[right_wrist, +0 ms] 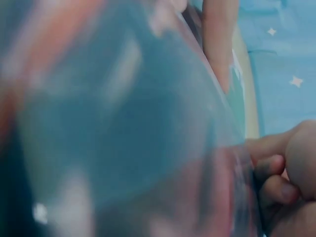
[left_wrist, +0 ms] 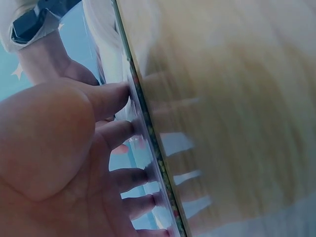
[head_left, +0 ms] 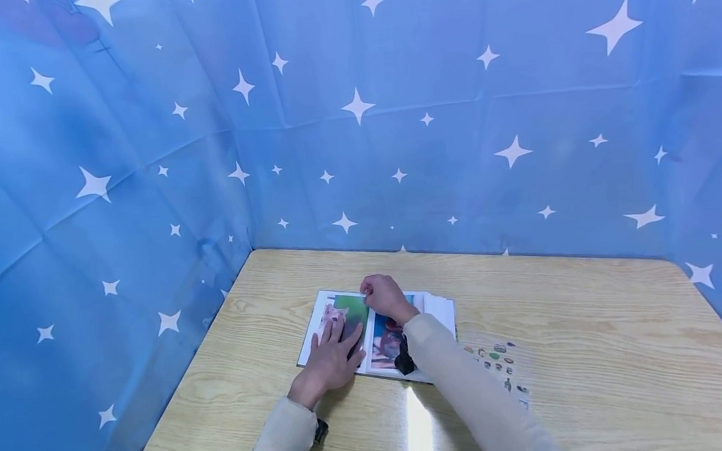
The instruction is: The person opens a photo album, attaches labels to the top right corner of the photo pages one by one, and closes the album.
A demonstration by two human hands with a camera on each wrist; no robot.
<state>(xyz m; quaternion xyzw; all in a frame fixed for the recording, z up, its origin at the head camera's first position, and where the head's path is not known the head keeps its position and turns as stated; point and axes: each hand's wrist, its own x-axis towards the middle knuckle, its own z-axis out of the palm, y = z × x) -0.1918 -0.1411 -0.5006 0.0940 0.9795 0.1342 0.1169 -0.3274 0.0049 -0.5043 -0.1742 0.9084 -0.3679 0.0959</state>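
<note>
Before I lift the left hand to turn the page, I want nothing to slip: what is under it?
The left hand lies flat, fingers spread, on the open picture book's left page, over a pink and green picture. The part beneath the palm is covered and cannot be seen.

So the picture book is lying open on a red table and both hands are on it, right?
Not quite. The table is light wood, not red, as the head view shows. The rest holds: the picture book lies open, the left hand rests flat on it, and the right hand touches its top edge.
</note>
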